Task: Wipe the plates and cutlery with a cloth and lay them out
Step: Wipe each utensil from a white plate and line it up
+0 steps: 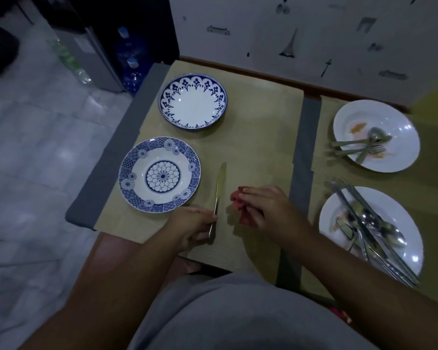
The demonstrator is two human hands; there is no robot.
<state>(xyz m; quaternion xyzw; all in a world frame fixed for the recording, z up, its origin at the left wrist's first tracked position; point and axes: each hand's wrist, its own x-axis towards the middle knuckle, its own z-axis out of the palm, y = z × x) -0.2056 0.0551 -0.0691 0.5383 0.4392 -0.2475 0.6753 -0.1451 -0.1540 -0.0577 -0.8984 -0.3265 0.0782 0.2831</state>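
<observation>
Two blue-and-white plates lie on the left beige placemat [258, 137]: a flower-rimmed plate [192, 101] at the back and a mosaic-rimmed plate [159, 175] nearer me. A table knife [220, 188] lies just right of the nearer plate, blade pointing away. My left hand [195, 227] pinches its handle end. My right hand [266, 210] holds a crumpled red cloth [240, 205] a little right of the knife. On the right mat, a soiled white plate [400, 137] carries a few pieces of cutlery [362, 146], and a nearer white plate [400, 210] holds several spoons and knives [372, 228].
A grey table edge [104, 162] borders the mat on the left, with a tiled floor [36, 147] beyond. A wall with printed landmarks [301, 34] runs behind the table. Blue water bottles [130, 64] stand on the floor at the back left.
</observation>
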